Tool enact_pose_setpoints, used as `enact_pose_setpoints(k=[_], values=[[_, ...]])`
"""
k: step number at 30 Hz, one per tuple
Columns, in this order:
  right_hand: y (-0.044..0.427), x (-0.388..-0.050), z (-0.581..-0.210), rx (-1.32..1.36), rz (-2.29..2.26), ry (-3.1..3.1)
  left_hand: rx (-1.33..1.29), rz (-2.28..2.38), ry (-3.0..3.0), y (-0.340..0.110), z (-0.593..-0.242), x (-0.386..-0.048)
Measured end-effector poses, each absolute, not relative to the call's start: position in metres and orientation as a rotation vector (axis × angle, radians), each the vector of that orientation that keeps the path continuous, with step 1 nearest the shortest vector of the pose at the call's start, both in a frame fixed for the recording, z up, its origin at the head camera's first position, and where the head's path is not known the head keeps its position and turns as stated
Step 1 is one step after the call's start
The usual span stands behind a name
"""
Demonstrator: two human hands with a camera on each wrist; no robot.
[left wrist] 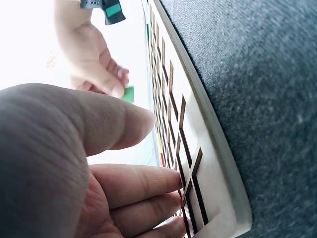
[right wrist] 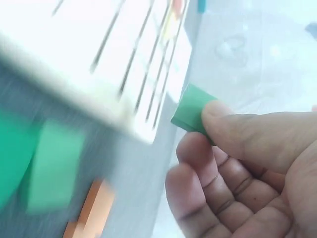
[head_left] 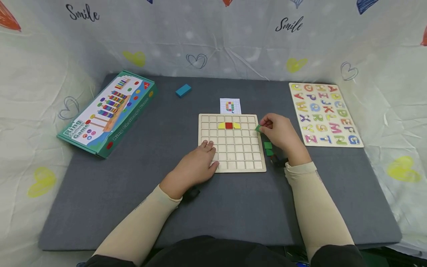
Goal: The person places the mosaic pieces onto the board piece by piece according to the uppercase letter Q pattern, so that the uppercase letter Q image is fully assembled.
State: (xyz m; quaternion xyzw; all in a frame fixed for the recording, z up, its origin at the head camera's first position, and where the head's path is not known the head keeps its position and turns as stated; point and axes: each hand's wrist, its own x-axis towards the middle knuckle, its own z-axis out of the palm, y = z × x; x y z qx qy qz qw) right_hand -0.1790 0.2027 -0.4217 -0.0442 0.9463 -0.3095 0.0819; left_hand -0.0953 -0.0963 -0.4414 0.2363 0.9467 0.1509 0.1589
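Note:
My right hand (head_left: 279,129) pinches a small green square tile (right wrist: 190,106) between thumb and fingers, at the right edge of a wooden grid board (head_left: 240,148). My left hand (head_left: 197,165) rests on the board's left side, fingertips on the grid in the left wrist view. Near the board's top, a red tile (head_left: 228,125) sits between two yellow tiles (head_left: 221,125). A card (head_left: 230,106) with a coloured tile pattern lies against the board's far edge. Green tiles (head_left: 268,145) lie on the table right of the board, partly near my right wrist.
Orange pieces (right wrist: 94,208) lie beside the green ones in the right wrist view. A blue block (head_left: 183,90) lies at the back. A green toy box (head_left: 106,111) stands at the left, and an alphabet board (head_left: 325,115) lies at the right on the grey table (head_left: 133,193).

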Motion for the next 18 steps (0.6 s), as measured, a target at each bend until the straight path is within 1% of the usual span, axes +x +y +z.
enact_pose_setpoints(k=[9,18], values=[[0.158,-0.195,-0.428,-0.344,-0.937,2.718,0.670,0.446,2.708,-0.097,-0.444,-0.096],[0.149,-0.202,-0.438,-0.406,-0.865,2.713,0.679,0.440,2.708,-0.097,-0.444,-0.097]])
